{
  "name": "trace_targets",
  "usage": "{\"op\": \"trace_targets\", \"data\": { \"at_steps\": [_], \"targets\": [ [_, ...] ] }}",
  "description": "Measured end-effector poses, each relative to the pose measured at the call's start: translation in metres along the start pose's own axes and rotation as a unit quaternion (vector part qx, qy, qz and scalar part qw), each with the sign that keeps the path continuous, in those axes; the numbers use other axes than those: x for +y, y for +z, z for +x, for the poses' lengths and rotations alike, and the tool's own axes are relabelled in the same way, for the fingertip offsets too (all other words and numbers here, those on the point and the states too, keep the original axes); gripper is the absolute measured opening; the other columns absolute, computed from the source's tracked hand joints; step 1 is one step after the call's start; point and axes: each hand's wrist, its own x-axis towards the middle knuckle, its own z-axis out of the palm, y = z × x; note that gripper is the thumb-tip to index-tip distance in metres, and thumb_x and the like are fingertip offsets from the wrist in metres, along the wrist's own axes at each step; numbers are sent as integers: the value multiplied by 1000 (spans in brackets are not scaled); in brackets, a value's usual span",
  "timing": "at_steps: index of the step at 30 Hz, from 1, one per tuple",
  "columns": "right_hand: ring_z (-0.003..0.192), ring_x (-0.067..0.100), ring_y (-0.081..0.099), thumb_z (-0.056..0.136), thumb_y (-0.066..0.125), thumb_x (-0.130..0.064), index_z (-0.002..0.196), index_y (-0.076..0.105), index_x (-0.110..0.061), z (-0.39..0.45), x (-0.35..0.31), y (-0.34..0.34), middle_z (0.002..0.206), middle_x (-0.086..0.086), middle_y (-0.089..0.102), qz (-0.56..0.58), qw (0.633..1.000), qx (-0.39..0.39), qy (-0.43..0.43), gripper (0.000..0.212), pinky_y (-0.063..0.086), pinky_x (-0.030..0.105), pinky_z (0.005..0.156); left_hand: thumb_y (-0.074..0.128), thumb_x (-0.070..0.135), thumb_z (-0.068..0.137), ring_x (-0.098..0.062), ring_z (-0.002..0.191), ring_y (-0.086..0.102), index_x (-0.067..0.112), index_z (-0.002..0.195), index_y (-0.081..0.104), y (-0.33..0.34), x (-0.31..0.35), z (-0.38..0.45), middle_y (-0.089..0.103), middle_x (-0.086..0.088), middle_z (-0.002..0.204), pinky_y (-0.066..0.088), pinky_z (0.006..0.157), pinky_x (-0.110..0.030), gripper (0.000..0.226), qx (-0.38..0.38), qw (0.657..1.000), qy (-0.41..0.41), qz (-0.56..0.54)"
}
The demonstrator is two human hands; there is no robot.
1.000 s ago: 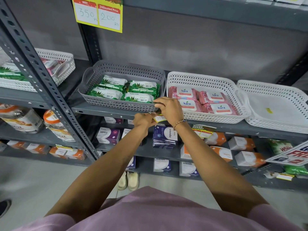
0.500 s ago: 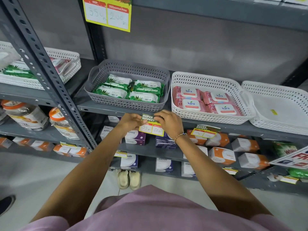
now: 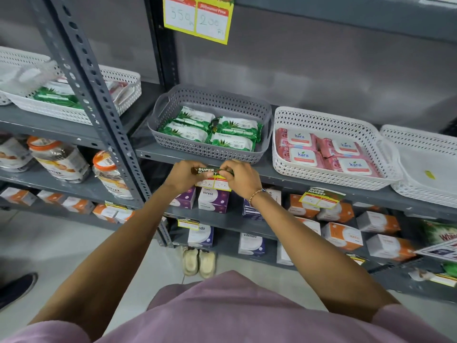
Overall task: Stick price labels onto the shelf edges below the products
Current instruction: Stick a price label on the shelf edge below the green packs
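A green and yellow price label [image 3: 213, 179] hangs at the grey shelf edge [image 3: 158, 154], just below the grey basket [image 3: 267, 134] of green wipe packs [image 3: 210, 131]. My left hand [image 3: 188, 177] pinches its left top corner and my right hand [image 3: 241, 178] pinches its right top corner against the edge. Both hands cover part of the label. A second label of the same kind [image 3: 319, 198] sticks on the edge below the white basket [image 3: 279, 167] of pink Kara packs [image 3: 324, 152].
An empty white basket [image 3: 400, 137] stands at the right. A perforated upright [image 3: 99, 115] rises left of my hands. Boxes fill the lower shelves, jars [image 3: 108, 174] sit at the left. A big yellow price sign [image 3: 199, 17] hangs above. Shoes [image 3: 199, 261] lie on the floor.
The label came out from behind my hands and now hangs unfolded at the shelf edge. Both hands dropped from the basket front to the edge, pinching its top corners.
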Motion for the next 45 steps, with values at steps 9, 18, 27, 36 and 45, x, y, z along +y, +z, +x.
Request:
{"op": "trace_targets", "data": {
  "at_steps": [9,18,27,36,45],
  "targets": [
    [92,22,63,89,61,-32,90,69,-20,10,-22,21,94,1,72,2,997,20,74,15,45,30,65,72,24,78,-23,76,66,13,86,71,-13,-17,7,73,-7,85,54,73,-37,14,76,994,44,60],
    [89,19,65,85,66,-30,88,72,-20,17,-19,25,93,0,72,22,993,32,110,12,50,30,69,68,20,83,-24,82,66,13,96,73,-12,-25,13,72,-8,93,54,75,-35,16,74,991,69,93],
    [79,17,61,79,73,-24,75,72,-20,14,-20,35,86,-4,64,33,987,80,132,6,48,26,62,73,29,78,-18,92,56,21,81,72,-15,-28,15,67,1,88,49,67,-32,8,106,982,53,149],
    [89,21,60,83,64,-12,75,72,-18,16,-19,33,88,2,64,-5,992,49,114,12,40,25,61,74,16,74,-20,92,59,25,77,75,-15,-26,25,72,5,83,48,76,-34,9,122,975,72,173],
    [99,26,58,87,58,-26,89,70,-14,15,-20,33,97,6,65,-64,992,77,72,18,52,35,69,69,25,80,-23,92,56,21,86,76,-16,-22,25,73,0,89,47,80,-36,10,96,973,94,188]
  ]
}}
